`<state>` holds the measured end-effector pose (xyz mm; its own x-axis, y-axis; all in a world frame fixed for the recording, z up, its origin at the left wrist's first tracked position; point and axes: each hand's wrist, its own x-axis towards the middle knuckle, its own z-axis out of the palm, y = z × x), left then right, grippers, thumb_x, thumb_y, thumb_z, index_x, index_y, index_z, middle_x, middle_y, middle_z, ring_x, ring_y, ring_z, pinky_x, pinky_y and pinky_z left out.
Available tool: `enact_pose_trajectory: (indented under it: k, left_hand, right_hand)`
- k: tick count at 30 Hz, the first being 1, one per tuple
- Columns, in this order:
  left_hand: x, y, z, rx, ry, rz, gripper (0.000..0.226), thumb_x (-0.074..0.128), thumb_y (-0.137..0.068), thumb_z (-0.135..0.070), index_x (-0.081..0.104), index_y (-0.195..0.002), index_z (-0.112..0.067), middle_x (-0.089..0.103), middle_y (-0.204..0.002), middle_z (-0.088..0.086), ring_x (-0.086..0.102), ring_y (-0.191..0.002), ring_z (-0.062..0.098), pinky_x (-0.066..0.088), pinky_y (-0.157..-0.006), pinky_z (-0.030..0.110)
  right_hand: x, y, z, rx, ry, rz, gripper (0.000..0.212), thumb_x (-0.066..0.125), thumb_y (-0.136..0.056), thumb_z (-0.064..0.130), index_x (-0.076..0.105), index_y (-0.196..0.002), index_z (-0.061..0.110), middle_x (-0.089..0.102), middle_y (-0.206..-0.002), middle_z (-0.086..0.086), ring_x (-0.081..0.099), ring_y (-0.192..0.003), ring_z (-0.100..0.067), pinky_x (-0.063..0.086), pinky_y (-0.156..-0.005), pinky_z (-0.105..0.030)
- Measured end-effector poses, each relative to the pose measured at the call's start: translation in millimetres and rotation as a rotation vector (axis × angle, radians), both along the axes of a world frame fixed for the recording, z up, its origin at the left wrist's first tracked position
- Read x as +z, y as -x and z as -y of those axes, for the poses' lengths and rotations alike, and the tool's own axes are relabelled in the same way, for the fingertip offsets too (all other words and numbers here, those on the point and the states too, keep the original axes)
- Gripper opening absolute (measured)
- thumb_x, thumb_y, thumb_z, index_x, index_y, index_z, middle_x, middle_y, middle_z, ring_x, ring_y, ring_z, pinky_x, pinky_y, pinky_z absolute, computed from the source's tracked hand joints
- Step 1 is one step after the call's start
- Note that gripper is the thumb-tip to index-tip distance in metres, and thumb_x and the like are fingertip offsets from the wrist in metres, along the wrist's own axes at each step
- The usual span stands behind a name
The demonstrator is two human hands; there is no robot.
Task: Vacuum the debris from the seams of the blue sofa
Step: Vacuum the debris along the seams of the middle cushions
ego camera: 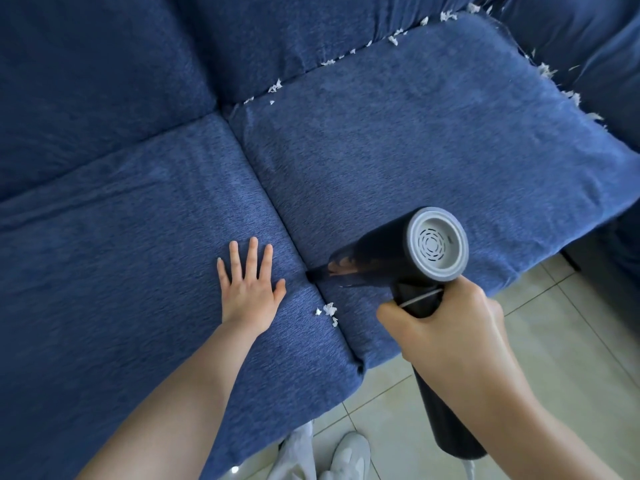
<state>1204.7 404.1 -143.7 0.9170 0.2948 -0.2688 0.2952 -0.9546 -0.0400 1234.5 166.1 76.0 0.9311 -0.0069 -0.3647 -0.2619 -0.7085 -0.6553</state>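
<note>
A blue sofa [415, 133] with two seat cushions fills the view. My right hand [446, 327] grips the handle of a black handheld vacuum [394, 258]. Its narrow nozzle tip [313, 273] sits in the seam between the two cushions. My left hand [249, 289] lies flat and open on the left cushion, just beside the nozzle. A small clump of white debris [329, 311] lies in the seam just in front of the nozzle. More white scraps [393, 38] line the back seam, and others [547, 71] line the right seam.
Pale floor tiles [571, 341] show at the lower right past the sofa's front edge. A white shoe [349, 452] and a light trouser leg are at the bottom. The sofa's right section [606, 46] rises at the upper right.
</note>
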Motion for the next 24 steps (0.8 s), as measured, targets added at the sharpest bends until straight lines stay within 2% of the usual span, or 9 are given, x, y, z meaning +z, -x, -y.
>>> enact_pose_trajectory:
  k: [5,11,13,17,21,24]
  left_hand:
    - [-0.9,0.3,0.7,-0.003,0.004,0.000,0.072,0.027,-0.096,-0.054,0.000,-0.153,-0.020,-0.007,-0.162,0.007,-0.015,-0.145,0.038,-0.004,-0.116,0.058]
    - [1.0,1.9,1.7,-0.013,-0.012,-0.006,0.072,0.024,-0.096,-0.055,-0.002,-0.154,-0.020,-0.008,-0.162,0.007,-0.015,-0.145,0.039,-0.003,-0.116,0.058]
    - [1.4,1.9,2.3,-0.010,-0.009,-0.005,0.072,0.024,-0.096,-0.055,0.000,-0.154,-0.020,-0.006,-0.162,0.008,-0.014,-0.145,0.039,-0.002,-0.116,0.058]
    - [1.7,3.8,6.4,-0.011,-0.013,-0.028,0.074,0.020,-0.094,-0.059,-0.006,-0.153,-0.021,-0.012,-0.161,0.007,-0.018,-0.145,0.038,-0.005,-0.116,0.057]
    - [0.8,10.0,12.6,-0.017,-0.004,-0.035,0.078,0.019,-0.092,-0.063,-0.004,-0.153,-0.021,-0.012,-0.161,0.008,-0.019,-0.144,0.038,-0.006,-0.116,0.058]
    - [-0.6,12.5,15.6,-0.020,-0.001,-0.014,0.082,0.021,-0.089,-0.066,0.007,-0.154,-0.018,-0.003,-0.162,0.011,-0.012,-0.145,0.040,-0.002,-0.115,0.061]
  right_hand:
    - [-10.5,4.7,-9.7,0.000,0.004,-0.001,0.026,0.070,-0.066,0.039,0.052,-0.073,0.022,0.062,-0.069,0.001,0.062,-0.079,-0.029,0.047,-0.066,-0.032]
    - [5.1,12.4,8.1,-0.001,0.016,0.016,0.024,0.067,-0.062,0.037,0.049,-0.064,0.020,0.055,-0.056,0.004,0.051,-0.058,-0.013,0.037,-0.051,-0.024]
    - [0.5,15.2,6.7,-0.006,0.017,-0.001,0.024,0.066,-0.062,0.038,0.050,-0.065,0.020,0.057,-0.059,0.004,0.054,-0.062,-0.018,0.039,-0.052,-0.026]
    - [-10.7,14.7,1.0,-0.027,-0.003,-0.009,0.026,0.068,-0.064,0.041,0.049,-0.070,0.023,0.063,-0.070,-0.003,0.060,-0.076,-0.031,0.045,-0.064,-0.031]
    - [0.0,14.4,14.5,-0.013,0.000,-0.001,0.028,0.066,-0.061,0.044,0.051,-0.067,0.021,0.065,-0.063,-0.001,0.061,-0.069,-0.026,0.041,-0.056,-0.029]
    - [2.4,17.8,19.8,0.002,0.026,-0.007,0.029,0.064,-0.059,0.046,0.052,-0.066,0.020,0.066,-0.060,-0.001,0.063,-0.067,-0.023,0.040,-0.051,-0.026]
